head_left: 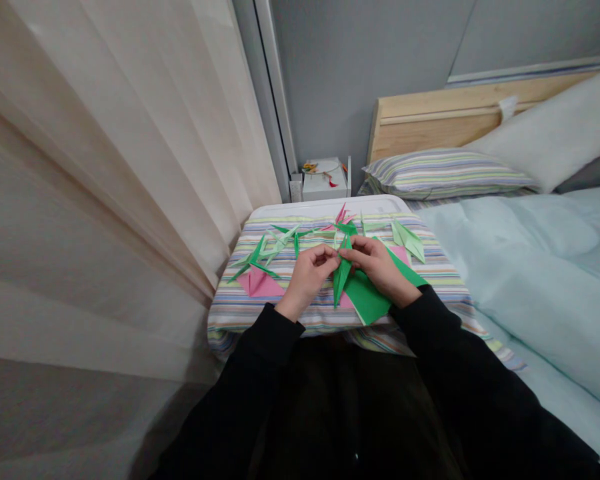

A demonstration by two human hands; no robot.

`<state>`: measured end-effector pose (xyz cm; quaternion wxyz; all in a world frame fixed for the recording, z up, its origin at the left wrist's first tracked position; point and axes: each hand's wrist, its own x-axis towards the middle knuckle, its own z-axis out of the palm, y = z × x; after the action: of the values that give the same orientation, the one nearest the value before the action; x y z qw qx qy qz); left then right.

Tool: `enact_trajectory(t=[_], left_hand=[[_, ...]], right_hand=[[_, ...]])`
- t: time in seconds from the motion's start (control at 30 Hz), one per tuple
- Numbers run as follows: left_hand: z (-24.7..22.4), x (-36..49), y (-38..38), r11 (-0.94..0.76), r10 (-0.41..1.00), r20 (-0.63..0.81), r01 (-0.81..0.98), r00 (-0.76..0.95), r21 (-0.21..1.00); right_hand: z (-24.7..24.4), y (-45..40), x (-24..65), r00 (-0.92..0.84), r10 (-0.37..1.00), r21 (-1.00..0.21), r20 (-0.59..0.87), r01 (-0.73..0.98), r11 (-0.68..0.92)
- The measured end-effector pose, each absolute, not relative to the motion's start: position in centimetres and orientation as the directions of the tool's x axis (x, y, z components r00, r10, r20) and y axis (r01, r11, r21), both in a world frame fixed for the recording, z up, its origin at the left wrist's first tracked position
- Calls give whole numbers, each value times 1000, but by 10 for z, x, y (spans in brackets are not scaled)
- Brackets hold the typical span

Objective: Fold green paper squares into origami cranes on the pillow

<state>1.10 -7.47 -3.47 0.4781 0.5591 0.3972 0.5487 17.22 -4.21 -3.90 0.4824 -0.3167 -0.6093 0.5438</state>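
Note:
Between my two hands is a dark green folded paper (343,280), long and pointed, its lower tip toward me. My left hand (313,270) pinches its left edge with thumb and forefinger. From the other side my right hand (377,267) grips it near the upper part, fingers closed. Under my right hand lies a flat green paper sheet (367,300), partly covered. Folded paper cranes in light green (280,245), dark green (253,259) and pink (343,215) lie around the far side. A pink folded paper (260,283) rests left of my left hand.
A striped cloth (240,310) covers the small table (270,211). Close on the left hangs a pale curtain (180,133). To the right is a bed with a light blue quilt (530,253) and a striped pillow (450,172). A white stand (325,190) holds small items behind.

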Motion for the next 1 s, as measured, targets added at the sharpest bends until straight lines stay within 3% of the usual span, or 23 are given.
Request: enact_trajectory(t=[0.3, 1.0], left_hand=[[-34, 10, -74, -215, 974, 218, -51, 58, 975], [-33, 9, -78, -246, 962, 251, -53, 109, 968]], right_hand=[[-37, -46, 174, -300, 891, -940, 341, -88, 330], [-40, -45, 171, -194, 944, -961, 268, -129, 246]])
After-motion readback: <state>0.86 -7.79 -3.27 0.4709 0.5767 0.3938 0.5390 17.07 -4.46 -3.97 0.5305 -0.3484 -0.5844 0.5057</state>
